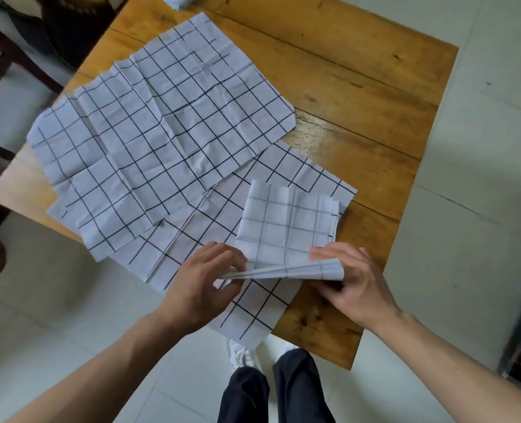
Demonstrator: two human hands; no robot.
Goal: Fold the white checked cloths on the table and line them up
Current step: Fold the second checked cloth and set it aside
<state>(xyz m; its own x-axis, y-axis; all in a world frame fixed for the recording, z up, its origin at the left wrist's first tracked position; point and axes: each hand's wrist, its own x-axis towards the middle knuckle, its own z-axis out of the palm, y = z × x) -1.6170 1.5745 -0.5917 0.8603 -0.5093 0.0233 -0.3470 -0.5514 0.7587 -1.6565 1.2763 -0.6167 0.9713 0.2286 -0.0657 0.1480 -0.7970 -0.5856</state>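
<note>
Both hands, the left hand (206, 277) and right hand (349, 283), pinch a folded checked cloth (286, 232) by its near edge, seemingly mid-fold, above two unfolded cloths (149, 129) spread across a wooden table (360, 96).

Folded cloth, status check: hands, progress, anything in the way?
Left hand and right hand both pinch the folded cloth, near edge lifted mid-fold. Two spread cloths unfolded. Nothing blocking.

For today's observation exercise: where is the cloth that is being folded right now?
In the head view, the partly folded cloth sits low and right of centre, gripped by the left hand and right hand, over an unfolded cloth near the table's near edge.
</note>
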